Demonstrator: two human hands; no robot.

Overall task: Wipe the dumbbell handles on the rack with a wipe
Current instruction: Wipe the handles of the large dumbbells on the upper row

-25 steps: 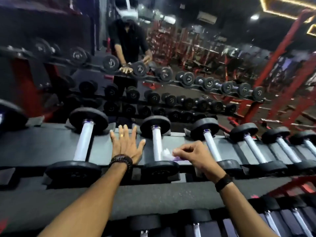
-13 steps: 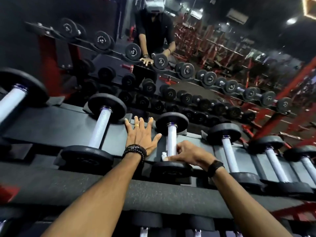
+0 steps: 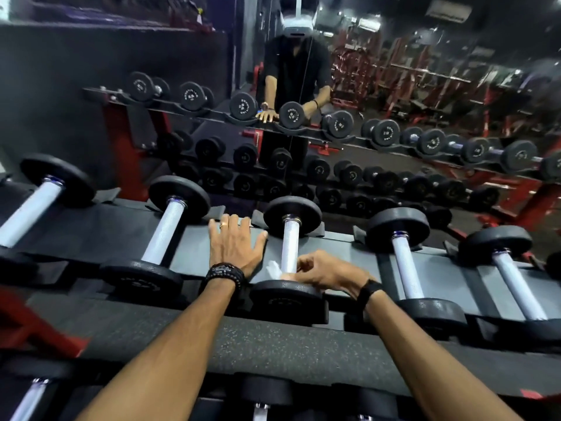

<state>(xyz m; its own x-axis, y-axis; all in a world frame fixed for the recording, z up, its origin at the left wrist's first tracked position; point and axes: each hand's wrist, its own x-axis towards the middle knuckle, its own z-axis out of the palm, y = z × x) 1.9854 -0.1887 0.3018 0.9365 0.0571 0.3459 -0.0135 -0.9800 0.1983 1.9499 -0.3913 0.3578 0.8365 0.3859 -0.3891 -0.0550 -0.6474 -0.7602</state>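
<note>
Since the earlier frame the right hand (image 3: 326, 273) has stayed low on the same handle while the view has swung so that the middle dumbbell (image 3: 290, 256) now sits near the centre, and the left hand (image 3: 235, 244) has kept its place flat on the shelf. Nearest the camera, a lower tier of dumbbells (image 3: 264, 396) shows only its top plates and handle stubs under a speckled dark rail (image 3: 273, 344) that both forearms cross. Beyond the rail lies the grey rack shelf (image 3: 358, 259), with the dumbbells lined up front to back in their cradles. That left hand rests palm down on the shelf just left of the middle dumbbell, fingers straight and a little spread, thumb reaching toward the far plate; it wears a ring and a beaded wristband. The right hand's fingers are curled round the near end of the handle, pinching the white wipe (image 3: 273, 268) against it just above the near plate, which hides the lowest part of the grip. A tuft of wipe sticks out on the left of the handle, between the two hands. Neighbouring dumbbells stand apart on either side. Farther back, a mirror (image 3: 394, 86) reflects the rack and the person.
</note>
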